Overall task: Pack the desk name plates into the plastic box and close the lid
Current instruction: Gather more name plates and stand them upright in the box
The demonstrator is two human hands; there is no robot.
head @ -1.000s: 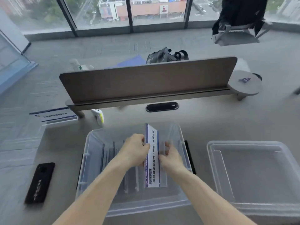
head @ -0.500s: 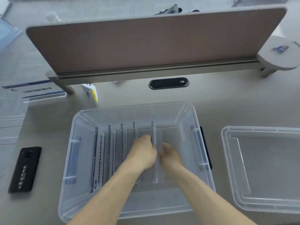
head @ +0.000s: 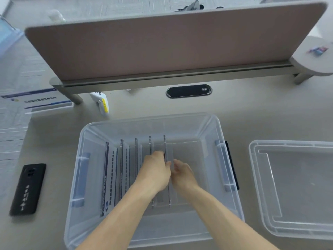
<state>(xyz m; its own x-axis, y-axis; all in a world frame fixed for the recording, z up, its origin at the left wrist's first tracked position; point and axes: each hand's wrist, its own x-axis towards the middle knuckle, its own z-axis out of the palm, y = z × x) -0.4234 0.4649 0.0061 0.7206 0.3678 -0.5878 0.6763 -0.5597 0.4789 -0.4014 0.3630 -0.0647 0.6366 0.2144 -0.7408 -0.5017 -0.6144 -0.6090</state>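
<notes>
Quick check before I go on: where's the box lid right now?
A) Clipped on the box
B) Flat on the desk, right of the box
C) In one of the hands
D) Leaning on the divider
B: the clear lid lies flat on the desk, apart from the open plastic box, to its right.

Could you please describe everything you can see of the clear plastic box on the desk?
The plastic box is a translucent, rectangular tub with rounded corners and a handle on each short side. It sits open on the desk; its lid lies apart. Several name plates stand on edge inside. The left hand and right hand reach in.
</notes>
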